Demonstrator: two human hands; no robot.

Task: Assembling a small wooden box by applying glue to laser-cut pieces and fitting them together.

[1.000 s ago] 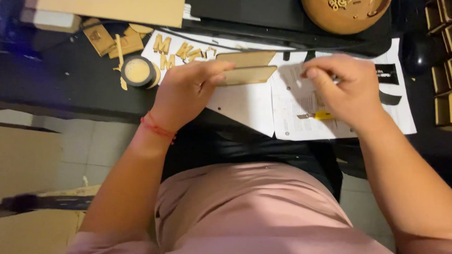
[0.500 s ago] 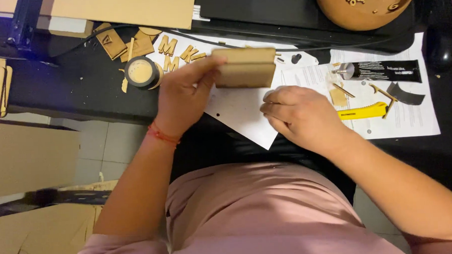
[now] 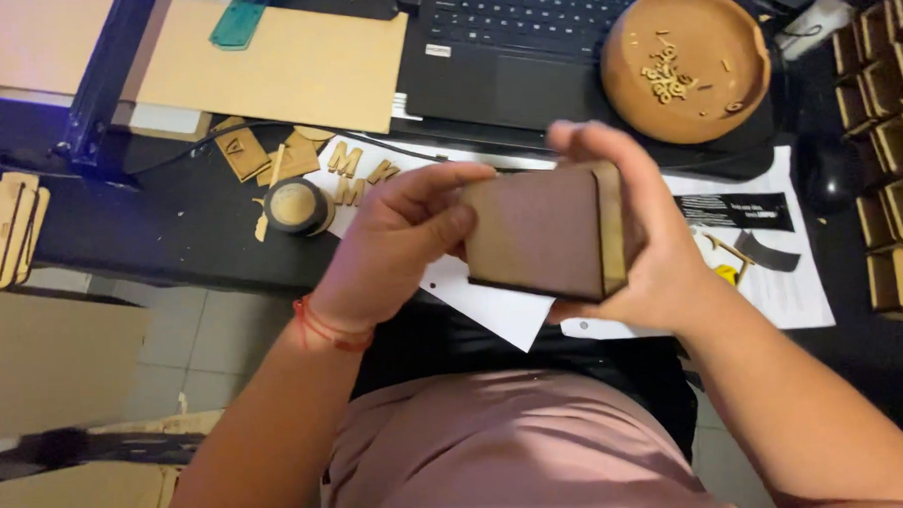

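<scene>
A flat wooden box (image 3: 543, 231), thin-walled and brown, is held up above the edge of the counter (image 3: 181, 233), between both hands and in front of the person's body. The left hand (image 3: 396, 248) is closed on its left end, thumb over the top edge and fingers curled against the near face. The right hand (image 3: 639, 242) is wrapped around the right end, fingers over the upper corner and palm under the lower one, so each grip is shut on the box.

The box is judged to be light and stiff, made of thin cut board; the joints at its corners are likely the weak points. It is best taken by opposite ends or edges, as here, rather than pressed on the broad face.

Behind it lie cut wooden letters (image 3: 346, 168), a round wooden bowl (image 3: 685, 66) with small pieces, a laptop (image 3: 504, 42) and white paper sheets (image 3: 773, 283).
</scene>
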